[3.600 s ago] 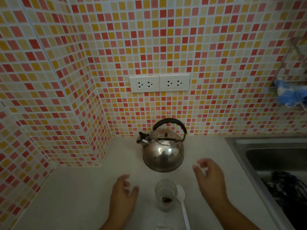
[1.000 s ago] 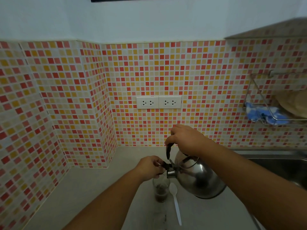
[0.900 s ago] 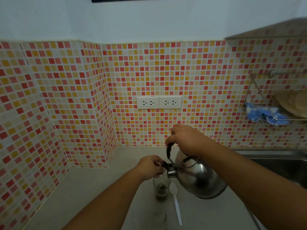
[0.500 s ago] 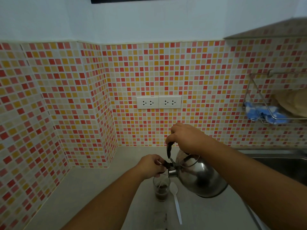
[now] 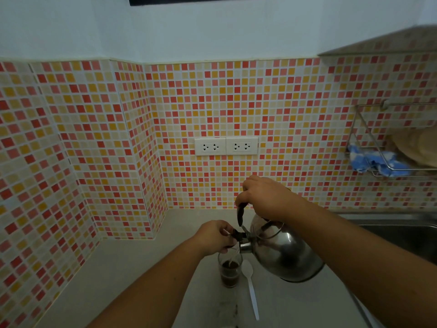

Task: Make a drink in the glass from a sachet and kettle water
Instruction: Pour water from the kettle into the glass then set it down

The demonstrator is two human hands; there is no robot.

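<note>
A steel kettle (image 5: 283,254) hangs tilted to the left above the counter, its spout over a small clear glass (image 5: 229,272). My right hand (image 5: 264,196) is closed on the kettle's black handle. My left hand (image 5: 216,236) pinches the black spout cap, holding it up. Water runs from the spout into the glass, which holds dark brown liquid. A white plastic spoon (image 5: 251,288) lies on the counter just right of the glass. An opened sachet (image 5: 233,311) lies faintly visible in front of the glass.
The pale counter (image 5: 132,275) meets tiled walls at the left and back. A double wall socket (image 5: 226,146) sits above the kettle. A steel sink (image 5: 402,230) lies at the right, with a wire rack (image 5: 387,138) holding a blue cloth above it.
Since 3.6 s ago my hands lifted the kettle and tilted it over the glass. Over the last second the brown liquid in the glass has risen; the hands have barely moved.
</note>
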